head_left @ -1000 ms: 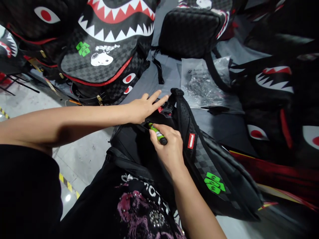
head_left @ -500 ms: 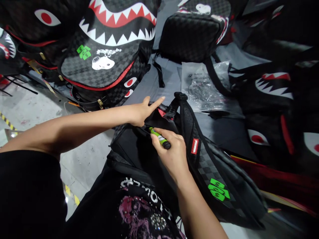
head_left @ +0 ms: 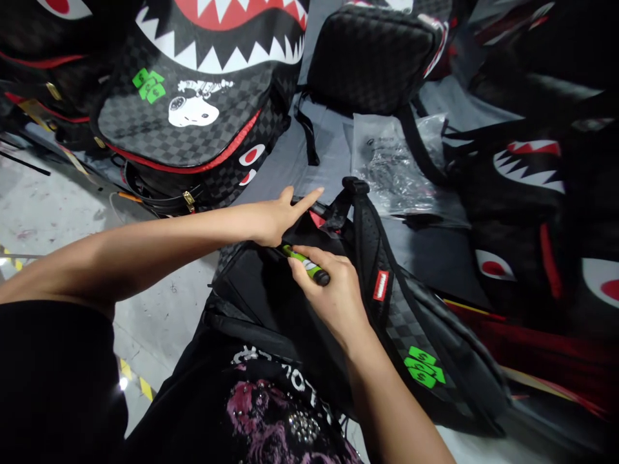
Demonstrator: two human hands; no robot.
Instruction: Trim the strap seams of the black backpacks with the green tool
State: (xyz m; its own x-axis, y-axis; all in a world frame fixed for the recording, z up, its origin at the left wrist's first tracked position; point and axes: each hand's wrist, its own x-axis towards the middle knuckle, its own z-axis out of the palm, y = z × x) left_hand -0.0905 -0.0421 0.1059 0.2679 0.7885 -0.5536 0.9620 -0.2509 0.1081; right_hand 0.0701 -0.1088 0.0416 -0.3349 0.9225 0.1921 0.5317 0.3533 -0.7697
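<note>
A black backpack [head_left: 309, 328] lies tilted before me, its padded shoulder strap [head_left: 374, 245] running down the right side. My right hand [head_left: 331, 283] is closed around a green marker pen [head_left: 307, 264] with a black end. The pen's far end points at the black panel just below my left hand and is hidden there. My left hand [head_left: 280, 216] rests against the backpack's upper edge with its thumb and forefinger stretched apart. Its other fingers are out of sight against the bag. A red label [head_left: 380, 285] is on the strap.
A large checkered backpack [head_left: 193, 129] with shark teeth stands at the upper left. A smaller checkered bag [head_left: 370, 61] sits behind on the grey table [head_left: 329, 135], near a clear plastic bag [head_left: 387, 161]. More dark bags [head_left: 522, 212] crowd the right. Grey floor [head_left: 164, 335] shows lower left.
The view has shifted slightly, so the left backpack appears larger and farther left. The marker pen has moved a little closer to my left hand. Both hands otherwise keep their poses.
</note>
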